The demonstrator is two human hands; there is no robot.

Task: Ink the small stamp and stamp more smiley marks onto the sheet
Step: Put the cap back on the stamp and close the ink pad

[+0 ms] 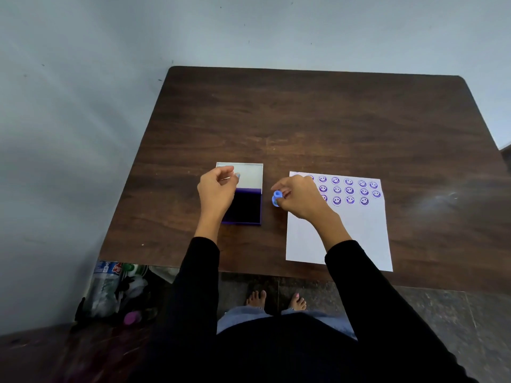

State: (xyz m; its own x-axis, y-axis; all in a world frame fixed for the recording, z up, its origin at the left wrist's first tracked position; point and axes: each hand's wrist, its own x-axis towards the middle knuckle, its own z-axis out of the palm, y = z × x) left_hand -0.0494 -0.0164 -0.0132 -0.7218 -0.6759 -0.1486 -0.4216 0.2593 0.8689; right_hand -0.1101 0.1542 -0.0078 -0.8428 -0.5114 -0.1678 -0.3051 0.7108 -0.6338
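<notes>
An open ink pad [246, 207] with a dark purple surface lies on the brown table, its white lid [249, 172] raised at the far side. My left hand [217, 190] rests over the pad's left edge, fingers curled at the lid. My right hand [300, 196] holds a small blue round stamp [276, 198] between the pad and the sheet, just above the table. The white sheet [345, 239] lies to the right, with three rows of purple smiley marks [349, 190] across its top; my right hand hides the leftmost ones.
The wooden table [304, 120] stands against a pale wall. A bag of plastic bottles and clutter [116, 291] sits on the floor at the table's near left corner. My bare feet [276, 299] show below the table edge.
</notes>
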